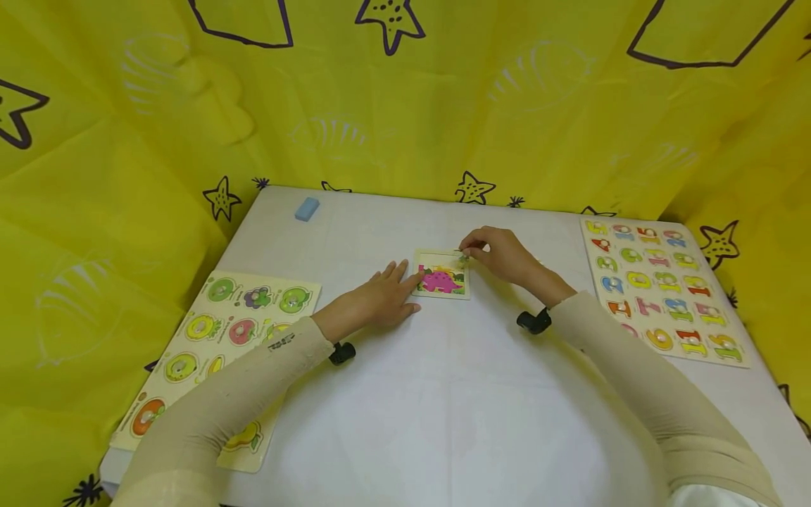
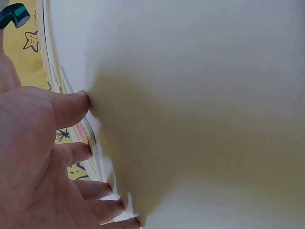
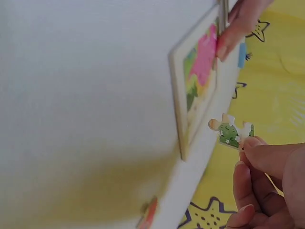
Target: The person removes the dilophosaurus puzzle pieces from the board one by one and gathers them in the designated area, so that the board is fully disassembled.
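Observation:
A small framed jigsaw puzzle lies on the table, showing a pink dinosaur; its upper part is pale and bare. My left hand lies flat with spread fingers at its left side, the index finger reaching over the frame. In the left wrist view, the fingertips rest on the tabletop. My right hand pinches a jigsaw piece between thumb and fingers above the frame's upper right corner. Green shapes with white flowers show on that piece.
Left stands a fruit puzzle board, partly under my left sleeve. A number puzzle board lies on the right. A blue block sits at the back left. Another small reddish piece lies on the table near the right hand. Yellow cloth hangs behind.

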Demonstrator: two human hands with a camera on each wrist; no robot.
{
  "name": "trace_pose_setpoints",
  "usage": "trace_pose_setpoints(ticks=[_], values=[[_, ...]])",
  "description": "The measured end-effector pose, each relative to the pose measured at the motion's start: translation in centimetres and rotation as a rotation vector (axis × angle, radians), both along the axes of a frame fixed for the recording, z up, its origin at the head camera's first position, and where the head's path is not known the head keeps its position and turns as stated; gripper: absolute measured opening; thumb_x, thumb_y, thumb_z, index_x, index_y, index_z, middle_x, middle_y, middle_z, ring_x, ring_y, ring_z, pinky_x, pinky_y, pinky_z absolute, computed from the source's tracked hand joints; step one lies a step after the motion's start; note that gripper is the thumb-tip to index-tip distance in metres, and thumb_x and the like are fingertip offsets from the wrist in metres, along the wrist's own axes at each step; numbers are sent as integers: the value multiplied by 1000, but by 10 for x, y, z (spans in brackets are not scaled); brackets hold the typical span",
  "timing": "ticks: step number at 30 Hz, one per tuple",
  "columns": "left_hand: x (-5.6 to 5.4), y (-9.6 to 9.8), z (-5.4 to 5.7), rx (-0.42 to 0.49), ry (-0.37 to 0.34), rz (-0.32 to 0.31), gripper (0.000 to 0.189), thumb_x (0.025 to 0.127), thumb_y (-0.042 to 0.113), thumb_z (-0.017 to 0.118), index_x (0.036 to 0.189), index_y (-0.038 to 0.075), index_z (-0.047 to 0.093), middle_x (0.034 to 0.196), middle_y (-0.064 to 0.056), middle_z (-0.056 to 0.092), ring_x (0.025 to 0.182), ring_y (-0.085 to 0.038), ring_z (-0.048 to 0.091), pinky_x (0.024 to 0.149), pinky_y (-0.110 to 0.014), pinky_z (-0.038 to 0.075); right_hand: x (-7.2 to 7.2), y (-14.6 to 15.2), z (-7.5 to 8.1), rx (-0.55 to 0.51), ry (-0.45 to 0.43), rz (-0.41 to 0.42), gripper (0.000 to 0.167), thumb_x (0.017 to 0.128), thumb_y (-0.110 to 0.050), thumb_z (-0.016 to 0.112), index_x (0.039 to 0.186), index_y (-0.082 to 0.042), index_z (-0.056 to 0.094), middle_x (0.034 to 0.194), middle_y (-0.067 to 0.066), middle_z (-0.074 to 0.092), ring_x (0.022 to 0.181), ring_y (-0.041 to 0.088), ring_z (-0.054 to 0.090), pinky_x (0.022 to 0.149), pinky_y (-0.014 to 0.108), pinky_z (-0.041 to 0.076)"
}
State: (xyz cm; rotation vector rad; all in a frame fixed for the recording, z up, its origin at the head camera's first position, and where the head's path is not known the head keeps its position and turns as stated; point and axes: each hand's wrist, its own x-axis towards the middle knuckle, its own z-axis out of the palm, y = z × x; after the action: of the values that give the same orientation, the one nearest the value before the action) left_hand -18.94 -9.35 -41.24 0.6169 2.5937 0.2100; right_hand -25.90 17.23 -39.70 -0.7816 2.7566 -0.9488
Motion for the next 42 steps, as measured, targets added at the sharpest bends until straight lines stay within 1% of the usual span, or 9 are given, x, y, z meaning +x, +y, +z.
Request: trace_pose_setpoints(ticks=[7, 10, 13, 18, 22, 27, 32, 36, 42], values=[[0, -1, 1, 8, 1, 0, 72, 111, 46, 49, 171, 20, 18, 177, -21, 6, 163, -43, 7, 130, -58, 15, -4, 30, 17, 6, 7, -88, 14, 105, -12, 66, 113, -5, 76, 111, 14, 75, 103, 30, 67, 80, 37, 55], [0, -2, 1, 10, -2, -1, 72, 111, 46, 48, 171, 20, 18, 177, -21, 6, 163, -42, 6, 130, -58, 15, -6, 51, 23, 25, 29, -128, 14, 106, -11, 65, 112, -5, 77, 111, 14, 76, 105, 32, 69, 84, 39, 54], [1, -2, 0, 10, -1, -2, 72, 111, 47, 48, 171, 20, 17, 177, -21, 6, 163, -42, 6, 130, -58, 15, -6, 72, 28, 49, 16, -159, 16, 106, -10, 64, 114, -2, 76, 113, 18, 75, 107, 35, 68, 89, 47, 54], [2, -2, -1, 19, 20, -10, 71, 111, 46, 48, 171, 19, 19, 176, -22, 7, 163, -43, 9, 130, -58, 18, -11, 110, 37, 117, -74, -193, 26, 109, -19, 61, 121, 1, 71, 120, 24, 71, 113, 40, 64, 96, 56, 51], [2, -4, -2, 25, 25, -12, 71, 112, 46, 48, 171, 20, 20, 176, -22, 7, 163, -44, 9, 130, -58, 18, -16, 139, 39, 175, -138, -188, 30, 110, -21, 59, 123, 3, 69, 123, 26, 69, 114, 41, 62, 96, 56, 51], [2, -4, -1, 27, 19, -12, 71, 112, 46, 48, 171, 20, 20, 176, -21, 6, 163, -43, 7, 130, -57, 18, -22, 166, 33, 243, -232, -156, 30, 109, -21, 60, 122, 4, 71, 124, 26, 69, 110, 37, 60, 92, 50, 50], [2, -4, -3, 18, 20, -12, 71, 112, 47, 47, 171, 21, 19, 176, -21, 6, 163, -42, 7, 130, -57, 18, -30, 181, 17, 293, -336, -133, 31, 108, -22, 61, 123, 4, 70, 128, 26, 66, 110, 35, 56, 93, 48, 47], [2, -3, -4, 14, 21, -16, 71, 112, 47, 47, 171, 21, 19, 176, -21, 6, 163, -42, 8, 130, -57, 18, -33, 180, 6, 295, -313, -118, 29, 107, -19, 63, 119, 6, 70, 119, 23, 69, 104, 32, 56, 90, 44, 47], [2, -3, -2, 16, 17, -7, 71, 111, 47, 48, 171, 21, 19, 177, -20, 6, 163, -42, 8, 130, -57, 18, -33, 172, -1, 298, -258, -127, 23, 106, -13, 63, 115, 8, 67, 111, 24, 69, 101, 36, 58, 93, 54, 48]])
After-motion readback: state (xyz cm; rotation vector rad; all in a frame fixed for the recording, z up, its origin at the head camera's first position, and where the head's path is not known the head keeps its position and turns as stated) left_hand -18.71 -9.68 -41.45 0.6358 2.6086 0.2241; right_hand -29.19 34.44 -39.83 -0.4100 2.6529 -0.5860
